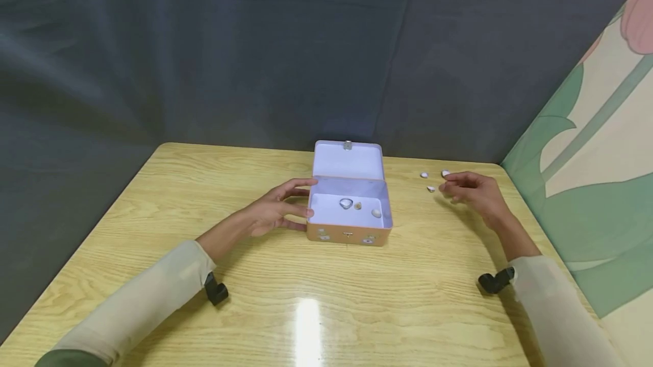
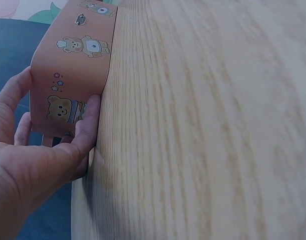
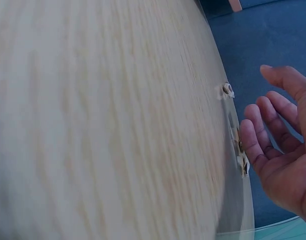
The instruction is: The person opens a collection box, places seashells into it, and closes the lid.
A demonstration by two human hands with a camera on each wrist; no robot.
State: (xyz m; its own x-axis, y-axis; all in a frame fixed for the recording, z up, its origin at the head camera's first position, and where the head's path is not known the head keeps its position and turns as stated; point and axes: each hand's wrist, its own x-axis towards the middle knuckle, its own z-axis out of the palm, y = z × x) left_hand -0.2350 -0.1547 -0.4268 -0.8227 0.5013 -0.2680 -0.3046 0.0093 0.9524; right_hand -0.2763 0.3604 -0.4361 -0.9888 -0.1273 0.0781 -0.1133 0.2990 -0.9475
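Observation:
An orange tin box (image 1: 331, 233) with cartoon bears stands on the table, its lid (image 1: 348, 160) tipped back. Inside lie a shiny grey shell-like piece (image 1: 346, 203), a small brownish one (image 1: 358, 206) and a pale one (image 1: 376, 213). My left hand (image 1: 278, 208) rests its spread fingers against the box's left side, with fingertips at the rim. To the right, my right hand (image 1: 471, 192) hovers with loosely bent fingers and holds nothing. Close to its fingertips lie three small white shells (image 1: 431, 189), also visible as shells (image 3: 227, 90) in the right wrist view.
The wooden table (image 1: 347, 287) ends at a dark curtain (image 1: 275, 60) behind the box. A wall with a painted flower pattern (image 1: 602, 174) borders the table's right side. Both wrists carry a small black camera mount (image 1: 216, 290).

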